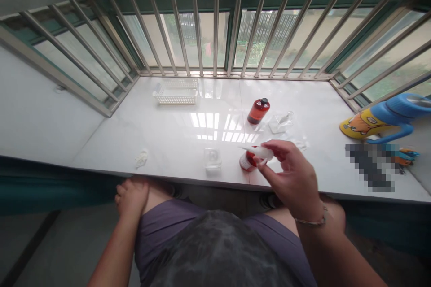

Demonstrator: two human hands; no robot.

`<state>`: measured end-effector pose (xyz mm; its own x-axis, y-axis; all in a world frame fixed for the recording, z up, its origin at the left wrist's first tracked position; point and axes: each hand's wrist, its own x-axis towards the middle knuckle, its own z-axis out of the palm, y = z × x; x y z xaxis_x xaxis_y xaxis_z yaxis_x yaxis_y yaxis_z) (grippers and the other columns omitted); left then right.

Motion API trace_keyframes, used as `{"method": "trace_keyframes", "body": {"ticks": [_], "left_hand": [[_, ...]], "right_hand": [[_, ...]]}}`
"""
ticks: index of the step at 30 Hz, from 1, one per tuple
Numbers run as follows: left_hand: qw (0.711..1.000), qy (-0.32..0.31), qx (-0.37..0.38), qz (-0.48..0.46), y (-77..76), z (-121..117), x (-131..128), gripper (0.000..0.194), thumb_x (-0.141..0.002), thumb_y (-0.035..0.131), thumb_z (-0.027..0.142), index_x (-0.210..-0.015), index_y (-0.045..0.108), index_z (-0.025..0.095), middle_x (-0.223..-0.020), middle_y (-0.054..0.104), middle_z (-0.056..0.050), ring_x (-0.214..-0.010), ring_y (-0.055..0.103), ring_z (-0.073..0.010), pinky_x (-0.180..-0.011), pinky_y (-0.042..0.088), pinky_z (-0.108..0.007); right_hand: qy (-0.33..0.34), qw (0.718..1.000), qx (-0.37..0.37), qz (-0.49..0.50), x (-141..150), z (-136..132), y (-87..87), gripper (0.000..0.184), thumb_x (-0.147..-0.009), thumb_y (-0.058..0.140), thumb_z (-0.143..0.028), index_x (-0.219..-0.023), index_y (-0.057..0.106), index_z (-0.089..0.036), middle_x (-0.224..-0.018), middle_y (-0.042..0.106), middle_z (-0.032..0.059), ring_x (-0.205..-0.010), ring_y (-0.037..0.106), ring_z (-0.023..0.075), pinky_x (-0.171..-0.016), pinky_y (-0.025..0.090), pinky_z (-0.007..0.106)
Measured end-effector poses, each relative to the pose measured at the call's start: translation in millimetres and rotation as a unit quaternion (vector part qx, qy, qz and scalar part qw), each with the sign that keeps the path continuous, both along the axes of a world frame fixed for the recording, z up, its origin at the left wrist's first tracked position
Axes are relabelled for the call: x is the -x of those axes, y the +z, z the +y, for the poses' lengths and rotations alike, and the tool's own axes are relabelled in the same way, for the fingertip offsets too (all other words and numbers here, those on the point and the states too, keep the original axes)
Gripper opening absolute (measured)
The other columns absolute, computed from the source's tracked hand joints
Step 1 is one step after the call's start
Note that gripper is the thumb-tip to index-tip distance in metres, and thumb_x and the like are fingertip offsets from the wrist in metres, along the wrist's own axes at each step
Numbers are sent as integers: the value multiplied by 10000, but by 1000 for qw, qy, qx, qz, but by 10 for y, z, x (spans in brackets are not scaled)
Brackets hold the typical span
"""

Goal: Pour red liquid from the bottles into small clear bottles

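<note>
At eight o'clock, the left hand point(130, 197) rests open on a knee, below a crumpled tissue point(141, 158). White basket point(177, 92), ten o'clock. Clear tray point(213, 160), six. Red bottle point(248, 160), four, partly hidden by a white plastic nozzle point(261, 152) pinched between the right hand's point(292, 175) thumb and fingers. Blue-and-yellow flask point(377, 119), three.

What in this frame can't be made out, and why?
All in the head view:
- Near red bottle: partly hidden by the white piece and right hand; label too small to read.
- Dark item: masked by pixelation.
- Blue-and-yellow flask: lid cut by right edge.
- Near clear box: contents too small.
</note>
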<state>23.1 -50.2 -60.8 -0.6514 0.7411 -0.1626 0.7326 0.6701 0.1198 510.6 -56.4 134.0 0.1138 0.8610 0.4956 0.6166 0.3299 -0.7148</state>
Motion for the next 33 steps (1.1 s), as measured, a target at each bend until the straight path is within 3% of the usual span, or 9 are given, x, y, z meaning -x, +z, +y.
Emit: {"method": "trace_keyframes", "body": {"ticks": [3, 7, 19, 26, 30, 33], "left_hand": [[1000, 8, 3, 9, 52, -8, -50, 897, -948, 409, 708, -1583, 406, 73, -1580, 401, -365, -1434, 463, -580, -1091, 471, -692], [1000, 7, -3, 14, 84, -38, -82, 856, -951, 416, 711, -1553, 443, 102, -1554, 437, -340, -1401, 494, -561, -1072, 493, -664], [1000, 7, -12, 21, 70, -38, -80, 814, -963, 419, 722, -1501, 491, 115, -1528, 457, -337, -1380, 490, -573, -1059, 496, -674], [999, 4, -17, 34, 54, -50, -90, 825, -969, 419, 718, -1513, 487, 101, -1506, 470, -326, -1372, 503, -559, -1067, 502, -661], [999, 3, -21, 43, 31, -62, -81, 789, -970, 449, 684, -1500, 496, 101, -1499, 484, -318, -1370, 511, -545, -1080, 501, -638], [999, 2, -23, 44, 12, -67, -67, 779, -973, 452, 680, -1506, 491, 113, -1498, 493, -314, -1375, 513, -532, -1081, 500, -632]], "right_hand": [[55, 998, 12, -34, 306, 74, -81, 283, -984, 712, -275, -1261, 659, -291, -1182, 735, 68, -1011, 742, 252, -890, 651, 425], [69, 996, 37, -34, 510, 186, -257, 361, -976, 699, -245, -1322, 610, -287, -1218, 747, 60, -1077, 750, 258, -973, 628, 443], [103, 992, 69, -29, 754, 386, -547, 433, -965, 676, -244, -1383, 567, -264, -1267, 760, 96, -1096, 772, 275, -978, 647, 472], [115, 987, 96, -56, 879, 529, -834, 455, -960, 685, -253, -1398, 563, -266, -1214, 760, 83, -1070, 744, 282, -958, 638, 488], [106, 987, 99, -65, 876, 511, -978, 457, -952, 718, -274, -1386, 577, -263, -1177, 757, 83, -1137, 715, 306, -1005, 613, 507], [115, 987, 105, -50, 851, 436, -1033, 546, -946, 750, -308, -1445, 533, -272, -1274, 733, 97, -1249, 671, 322, -1085, 577, 529]]}}
